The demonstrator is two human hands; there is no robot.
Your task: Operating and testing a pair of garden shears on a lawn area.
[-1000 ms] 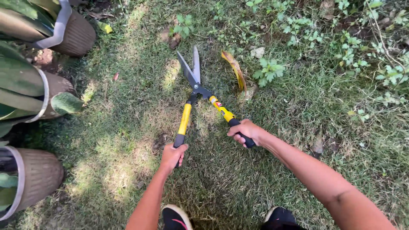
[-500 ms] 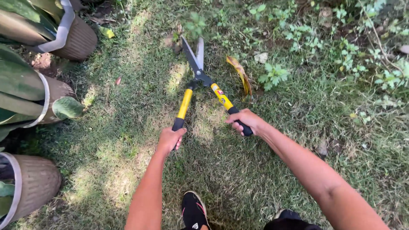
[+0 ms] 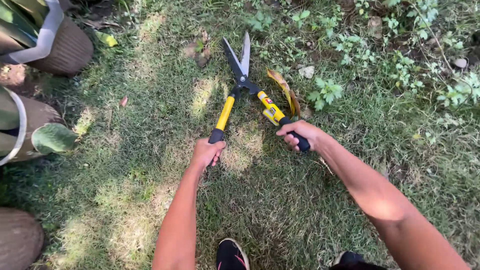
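Observation:
I hold a pair of garden shears (image 3: 243, 82) with yellow shafts and black grips low over the grass. My left hand (image 3: 206, 152) is closed around the left grip, and my right hand (image 3: 299, 134) is closed around the right grip. The handles are spread apart. The two grey blades (image 3: 239, 57) stand slightly parted, pointing away from me toward a patch of leafy weeds. A curled yellow-brown dry leaf (image 3: 285, 92) lies just right of the shears' right shaft.
Brown woven-look plant pots (image 3: 67, 47) with large green leaves line the left edge. Low weeds (image 3: 400, 60) and dry leaves cover the far right ground. My dark shoes (image 3: 231, 255) show at the bottom.
The shears and both hands have stayed in about the same place. The handles remain spread and the blades a little apart. My left foot has come forward into view.

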